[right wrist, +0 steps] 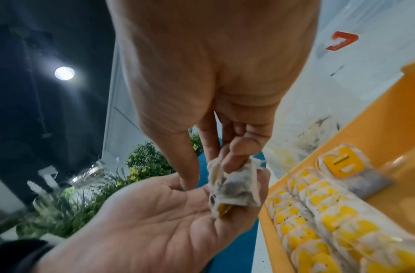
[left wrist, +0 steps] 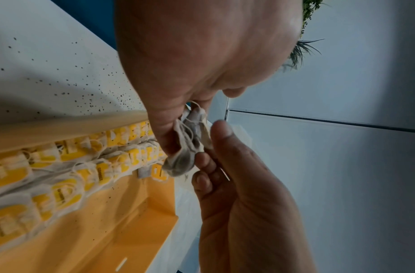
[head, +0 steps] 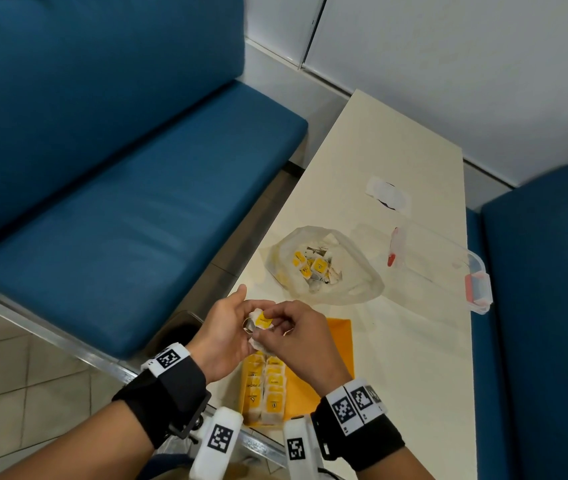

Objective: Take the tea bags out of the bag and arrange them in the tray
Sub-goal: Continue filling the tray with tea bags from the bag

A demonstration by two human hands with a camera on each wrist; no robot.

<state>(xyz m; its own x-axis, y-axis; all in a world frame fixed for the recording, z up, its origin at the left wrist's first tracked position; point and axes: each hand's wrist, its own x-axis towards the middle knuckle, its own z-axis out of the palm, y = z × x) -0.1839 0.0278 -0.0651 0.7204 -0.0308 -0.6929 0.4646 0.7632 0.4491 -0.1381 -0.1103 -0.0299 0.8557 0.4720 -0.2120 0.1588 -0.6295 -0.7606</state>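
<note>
A crumpled tea bag (head: pixel 261 323) with a yellow tag is held above the near end of the yellow tray (head: pixel 339 344). My left hand (head: pixel 232 327) cups it from below with curled fingers (left wrist: pixel 202 162), its thumb apart. My right hand (head: pixel 287 332) pinches the same tea bag (right wrist: pixel 234 186) from above. Two rows of tea bags (head: pixel 265 386) lie along the left side of the tray (left wrist: pixel 131 230). The clear plastic bag (head: pixel 362 285) sits open beyond the hands, with more tea bags (head: pixel 313 266) inside.
A clear container with red latches (head: pixel 448 268) stands right of the plastic bag, and a small lid (head: pixel 388 194) lies farther back on the cream table (head: pixel 396 375). Blue benches (head: pixel 119 202) flank the table. Dark specks dot the tabletop (left wrist: pixel 61 73) beside the tray.
</note>
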